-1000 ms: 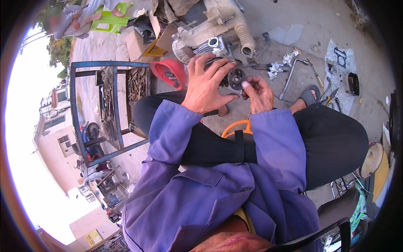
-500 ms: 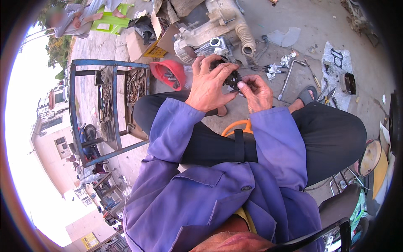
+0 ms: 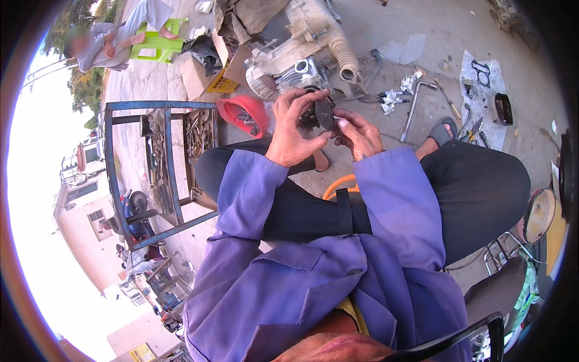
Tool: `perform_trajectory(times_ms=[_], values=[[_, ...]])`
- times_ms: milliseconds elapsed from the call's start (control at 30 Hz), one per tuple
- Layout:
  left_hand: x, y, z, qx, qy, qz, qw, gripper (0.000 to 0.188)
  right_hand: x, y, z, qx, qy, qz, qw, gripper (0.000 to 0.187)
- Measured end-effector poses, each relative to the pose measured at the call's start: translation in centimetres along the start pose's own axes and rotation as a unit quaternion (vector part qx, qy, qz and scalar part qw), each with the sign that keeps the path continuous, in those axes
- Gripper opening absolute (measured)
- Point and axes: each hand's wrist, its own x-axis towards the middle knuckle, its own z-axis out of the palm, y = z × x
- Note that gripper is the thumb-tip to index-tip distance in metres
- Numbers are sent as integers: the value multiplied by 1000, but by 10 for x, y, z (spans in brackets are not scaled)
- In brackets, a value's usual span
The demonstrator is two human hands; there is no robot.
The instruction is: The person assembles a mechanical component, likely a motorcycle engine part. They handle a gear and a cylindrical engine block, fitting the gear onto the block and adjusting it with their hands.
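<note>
Between my two hands is a dark, toothed gear (image 3: 324, 113), its flat face turned partly to the right. My left hand (image 3: 291, 131) curls around its left side, fingers over the top and thumb below. At its right edge my right hand (image 3: 360, 136) is closed in a pinch, thumb against the fingers. Whether a small piece sits in that pinch cannot be made out. Just beyond the hands lies a greasy engine (image 3: 283, 75) with a ribbed hose (image 3: 344, 57). My fingers hide part of the gear.
A red bowl (image 3: 228, 107) with metal parts stands left of my hands, by a blue metal rack (image 3: 172, 166) full of tools. To the right lie a bent wrench (image 3: 412, 114), pliers and a gasket (image 3: 482, 73) on plastic sheeting. A person sits at the far left.
The gear has turned so that more of its flat face shows. My right hand has shifted slightly left and down, while my left hand keeps its hold.
</note>
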Motion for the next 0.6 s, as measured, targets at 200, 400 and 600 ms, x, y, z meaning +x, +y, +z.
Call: perform_trajectory(times_ms=[200,400,600], values=[[-3,-5,-2,63,-7,-8,998,78,3,2,-1,-26,18,-44,999,36],[1,-6,-5,132,1,22,991,75,6,6,-3,1,50,-47,998,32],[0,-2,0,97,28,-30,994,70,7,7,-4,-11,48,-30,998,31]])
